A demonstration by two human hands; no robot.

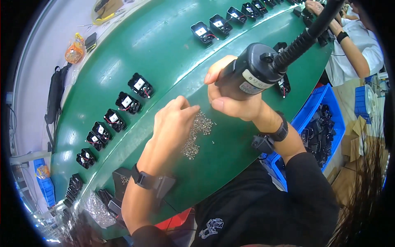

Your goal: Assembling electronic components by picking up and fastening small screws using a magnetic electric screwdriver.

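Observation:
My right hand (238, 105) is wrapped around a black electric screwdriver (252, 68), whose thick cable runs off to the upper right. The tool's tip is hidden behind its body and the hand. Beside it, my left hand (175, 119) is closed in a pinch over the left edge of a loose pile of small silver screws (191, 144). Whatever lies between those fingertips cannot be made out. Partly behind the screwdriver on the right is a black housing (284, 85) with a small wire connector. Another black part (262, 144) lies beside my right wrist.
Open black housings (140, 85) with white inserts and red wires line the green table (164, 53); more housings (203, 33) stand along the far side. A blue crate (338, 123) of black parts sits at right. A clear plastic bag (98, 210) lies lower left. A co-worker's hand (314, 7) is at upper right.

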